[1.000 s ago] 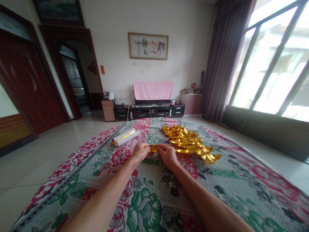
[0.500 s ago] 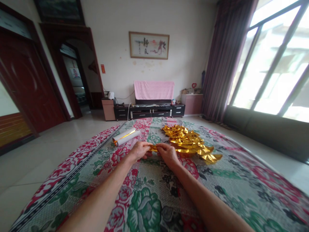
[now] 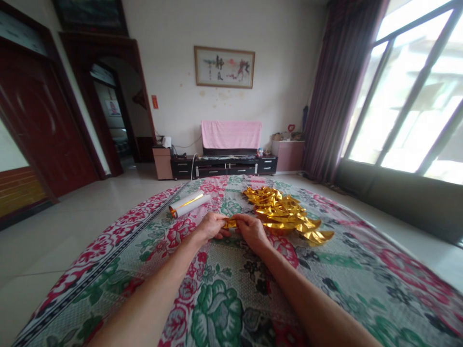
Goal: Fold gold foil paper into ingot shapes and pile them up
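Foil piece [image 3: 230,223], small, gold, shiny and creased, spans the narrow gap between your two hands, over the tablecloth [image 3: 217,313]; much of it is hidden by your grip. Your left hand [image 3: 211,225] pinches one end, thumb and fingers closed, and your right hand [image 3: 252,230] pinches the other end the same way. Just beyond your right hand lies a heap of gold foil shapes [image 3: 285,212], wrinkled, overlapping, some crescent-like with pointed tips. Beyond your left hand, white rolls [image 3: 190,203] lie slantwise side by side, smooth and tubular, with a gold streak between them. The tablecloth has a textured weave, red and green flowers, and a curved edge. Farther back, a low black cabinet [image 3: 240,171] has closed drawers, their contents hidden.
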Demonstrator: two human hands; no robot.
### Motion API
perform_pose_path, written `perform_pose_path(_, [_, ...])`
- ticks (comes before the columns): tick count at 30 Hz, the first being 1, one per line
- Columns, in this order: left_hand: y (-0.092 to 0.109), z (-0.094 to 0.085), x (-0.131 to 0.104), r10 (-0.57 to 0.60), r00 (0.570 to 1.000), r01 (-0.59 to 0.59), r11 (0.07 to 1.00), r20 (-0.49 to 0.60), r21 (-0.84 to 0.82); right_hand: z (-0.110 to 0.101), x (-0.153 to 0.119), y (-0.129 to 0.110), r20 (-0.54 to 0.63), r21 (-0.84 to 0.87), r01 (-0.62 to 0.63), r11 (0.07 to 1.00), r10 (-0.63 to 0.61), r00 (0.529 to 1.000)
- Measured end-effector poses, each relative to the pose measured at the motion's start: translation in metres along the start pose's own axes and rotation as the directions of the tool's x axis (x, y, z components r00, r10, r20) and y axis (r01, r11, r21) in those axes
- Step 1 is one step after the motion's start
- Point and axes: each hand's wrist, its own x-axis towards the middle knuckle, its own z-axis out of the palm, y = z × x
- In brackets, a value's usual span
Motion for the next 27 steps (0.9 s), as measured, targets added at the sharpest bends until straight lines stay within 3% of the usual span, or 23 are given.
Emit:
perform_pose_path(6, [-0.0006,0.0039,0.0015,0.082,0.993,-0.076,0.994,-0.081,0.076,0.0011,0.0,0.0028,0.018,0.004,0.01,1.0,-0.01,1.0])
perform_pose_path(11, [-0.004,0.0039,0.0033,0.098,0.993,-0.091,0.99,-0.066,0.112,0.0018,-0.0011,0.0014,0.027,0.028,0.014,1.0,-0.015,1.0])
perform_pose_path(15, [-0.001,0.0038,0.0014,0.077,0.992,-0.072,0.996,-0.099,0.051,0.0018,-0.0001,0.003,0.02,0.025,0.01,1.0,-0.011,1.0])
perform_pose_path(20, [0.0045,0.0026,-0.0038,0.053,0.996,-0.054,0.998,-0.066,-0.014,0.0007,0.0004,0.0027,0.012,0.033,0.007,0.999,-0.007,1.0])
perform_pose_path(27, [-0.0017,0.003,0.0022,0.092,0.992,-0.085,0.993,-0.087,0.079,0.0002,-0.0014,-0.0003,0.012,0.034,-0.013,0.999,0.012,1.0])
